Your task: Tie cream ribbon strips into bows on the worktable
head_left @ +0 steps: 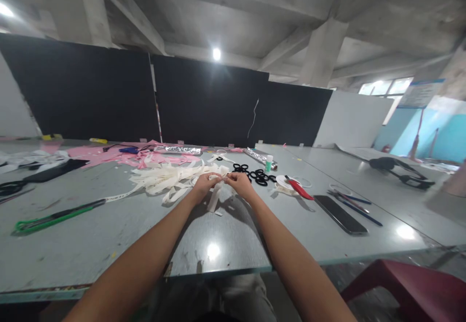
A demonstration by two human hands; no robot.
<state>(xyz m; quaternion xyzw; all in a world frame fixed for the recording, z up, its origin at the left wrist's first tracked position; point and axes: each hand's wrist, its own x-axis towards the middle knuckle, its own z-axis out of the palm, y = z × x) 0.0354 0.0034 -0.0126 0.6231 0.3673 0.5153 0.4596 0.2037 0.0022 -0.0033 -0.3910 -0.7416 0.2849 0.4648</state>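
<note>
Left hand (pixel 208 184) and right hand (pixel 238 182) pinch pale ribbon (pixel 215 197), likely light, limp; best held near the top, tail hanging below grip.

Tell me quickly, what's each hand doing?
Left hand: closed, fingers pinching a cream fabric strip.
Right hand: closed, fingers pinching the same strip's top.

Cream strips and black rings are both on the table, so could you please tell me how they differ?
The cream strips are pale, while the black rings are dark. The strips are long, flat bands; the rings are small, round loops. The strips spread in a wide, tangled heap, whereas the rings form a smaller cluster. Both lie on the table.
</note>
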